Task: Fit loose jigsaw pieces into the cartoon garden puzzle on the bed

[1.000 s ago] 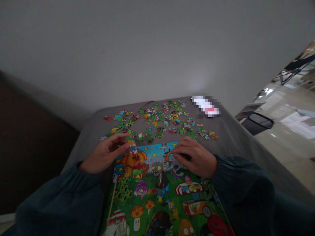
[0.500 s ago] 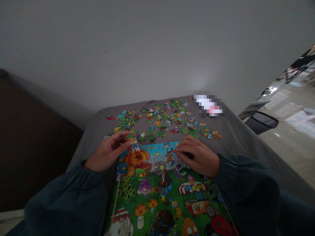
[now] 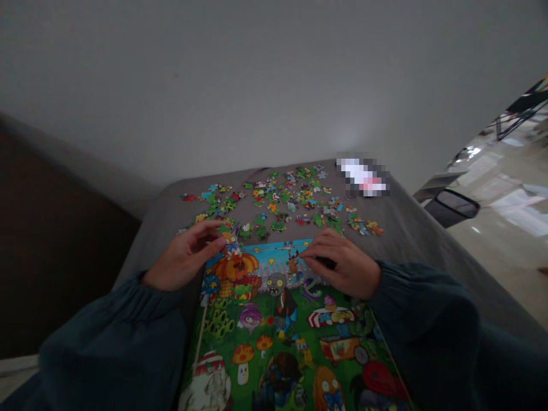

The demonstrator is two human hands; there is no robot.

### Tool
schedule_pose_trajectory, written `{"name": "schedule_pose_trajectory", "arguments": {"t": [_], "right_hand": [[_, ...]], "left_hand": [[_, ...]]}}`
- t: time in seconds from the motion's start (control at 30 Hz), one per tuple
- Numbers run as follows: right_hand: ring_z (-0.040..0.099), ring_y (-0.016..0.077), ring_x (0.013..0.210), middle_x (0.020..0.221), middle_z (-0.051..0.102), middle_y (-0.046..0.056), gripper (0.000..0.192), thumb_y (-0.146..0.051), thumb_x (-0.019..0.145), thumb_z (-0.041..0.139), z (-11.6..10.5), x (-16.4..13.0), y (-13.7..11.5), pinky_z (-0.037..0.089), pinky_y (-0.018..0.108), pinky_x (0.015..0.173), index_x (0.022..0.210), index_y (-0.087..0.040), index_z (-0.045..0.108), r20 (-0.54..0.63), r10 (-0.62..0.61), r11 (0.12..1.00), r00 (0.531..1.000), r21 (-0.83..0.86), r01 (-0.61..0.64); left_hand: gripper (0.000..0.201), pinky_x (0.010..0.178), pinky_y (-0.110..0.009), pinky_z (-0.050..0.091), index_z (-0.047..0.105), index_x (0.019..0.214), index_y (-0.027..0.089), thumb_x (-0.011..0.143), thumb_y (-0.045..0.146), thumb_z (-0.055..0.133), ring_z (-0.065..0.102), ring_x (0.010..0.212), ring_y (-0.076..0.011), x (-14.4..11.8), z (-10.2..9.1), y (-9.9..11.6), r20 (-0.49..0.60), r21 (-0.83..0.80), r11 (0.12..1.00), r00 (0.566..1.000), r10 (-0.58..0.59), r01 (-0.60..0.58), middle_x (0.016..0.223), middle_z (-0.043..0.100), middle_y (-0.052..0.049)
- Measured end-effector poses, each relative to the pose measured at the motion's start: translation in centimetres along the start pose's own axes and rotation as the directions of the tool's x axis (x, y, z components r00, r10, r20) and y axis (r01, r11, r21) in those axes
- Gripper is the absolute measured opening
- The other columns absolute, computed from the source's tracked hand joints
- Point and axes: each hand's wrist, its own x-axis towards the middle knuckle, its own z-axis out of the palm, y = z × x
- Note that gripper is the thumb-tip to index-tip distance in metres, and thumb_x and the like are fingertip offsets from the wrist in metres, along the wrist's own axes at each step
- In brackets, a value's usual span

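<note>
A colourful cartoon puzzle picture (image 3: 282,331) lies in front of me on a grey covered surface (image 3: 406,240). My left hand (image 3: 184,262) rests at the picture's top left corner and pinches a small puzzle piece (image 3: 231,244) between thumb and fingers. My right hand (image 3: 342,265) lies palm down on the picture's top right part, its fingertips pressing near the upper edge. Both arms wear dark teal sleeves.
Several loose puzzle pieces (image 3: 282,202) lie scattered on the grey surface beyond the picture. A blurred white and pink object (image 3: 363,177) sits at the far right corner. A dark bin (image 3: 451,206) stands on the floor to the right. A pale wall rises behind.
The view has shifted slightly; both hands stay at the top edge of the picture, the left one still holding its piece.
</note>
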Motion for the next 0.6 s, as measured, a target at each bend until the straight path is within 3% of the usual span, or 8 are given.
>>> {"name": "schedule_pose_trajectory", "arguments": {"t": [0.6], "right_hand": [[0.059,0.0217,0.090,0.091,0.073,0.008,0.021,-0.021,0.096,0.051,-0.17,0.01,0.06,0.048,0.040,0.085,0.101,-0.018,0.072,0.000,0.009,1.000,1.000,-0.007,-0.009]], "left_hand": [[0.057,0.079,-0.035,0.060,0.063,0.116,0.022,0.075,0.060,0.071,0.070,0.085,-0.0221,0.07,0.05,-0.23,0.004,0.010,1.000,1.000,0.019,-0.019,0.094,0.072,-0.005]]}}
